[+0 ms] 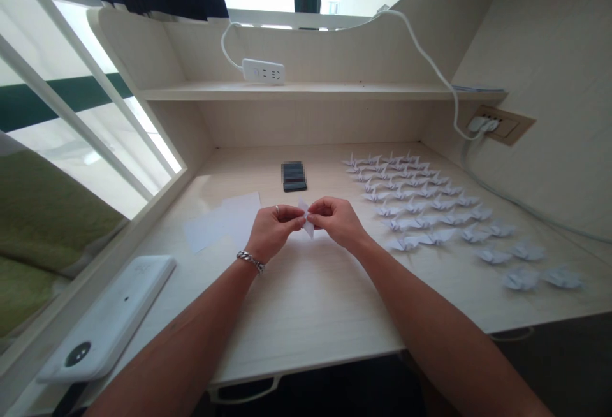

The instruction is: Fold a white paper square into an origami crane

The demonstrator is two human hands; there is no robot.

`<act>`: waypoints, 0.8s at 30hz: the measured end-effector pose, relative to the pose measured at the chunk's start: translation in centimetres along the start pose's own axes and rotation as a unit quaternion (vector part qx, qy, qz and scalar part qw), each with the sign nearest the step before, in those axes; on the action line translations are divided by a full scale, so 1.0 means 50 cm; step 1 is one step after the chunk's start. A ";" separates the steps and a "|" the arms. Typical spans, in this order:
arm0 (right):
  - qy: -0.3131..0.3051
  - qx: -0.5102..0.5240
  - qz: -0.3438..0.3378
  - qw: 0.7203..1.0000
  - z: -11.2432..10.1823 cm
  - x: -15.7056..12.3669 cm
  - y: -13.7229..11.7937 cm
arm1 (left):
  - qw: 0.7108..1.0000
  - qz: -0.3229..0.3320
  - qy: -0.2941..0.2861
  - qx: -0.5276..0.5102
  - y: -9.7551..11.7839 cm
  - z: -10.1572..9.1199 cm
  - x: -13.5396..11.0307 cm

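Note:
Between my two hands, above the middle of the desk, is a small piece of folded white paper (307,227). My left hand (274,229), with a ring and a chain bracelet at the wrist, pinches its left side. On the other side my right hand (336,219) grips it between thumb and fingers. The fingertips cover much of the fold, so its exact shape is hard to make out. Many folded paper cranes (421,203) stand in rows to the right of my right hand. Sheets of white paper (224,219) lie left of my left hand.
A dark phone-like object (294,176), partly blurred, lies beyond my hands. A long white device (112,315) rests at the desk's left edge. On the shelf (325,94) sits a white power strip (263,71). A white cable (425,50) runs down to a wall socket (502,125).

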State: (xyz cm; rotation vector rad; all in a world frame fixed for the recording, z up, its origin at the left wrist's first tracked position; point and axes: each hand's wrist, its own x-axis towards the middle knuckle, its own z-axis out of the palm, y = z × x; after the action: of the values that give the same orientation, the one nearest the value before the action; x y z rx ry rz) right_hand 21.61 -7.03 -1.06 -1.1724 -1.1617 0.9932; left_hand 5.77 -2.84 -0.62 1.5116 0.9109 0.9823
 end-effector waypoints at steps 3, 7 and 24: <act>-0.008 -0.018 -0.006 1.000 -0.001 -0.001 -0.001 | 1.000 0.003 0.005 0.012 0.000 0.001 -0.001; -0.004 -0.022 0.002 1.000 -0.004 0.003 0.007 | 1.000 0.008 0.007 0.015 0.001 0.005 -0.004; 0.051 -0.077 -0.039 0.995 -0.011 0.008 0.011 | 0.999 0.022 0.010 -0.023 -0.001 0.016 -0.008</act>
State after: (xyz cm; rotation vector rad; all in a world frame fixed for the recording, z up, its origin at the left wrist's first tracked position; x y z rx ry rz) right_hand 22.20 -6.62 -1.57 -1.2753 -1.2094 0.7864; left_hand 6.38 -3.47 -0.78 1.4918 0.8669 1.0436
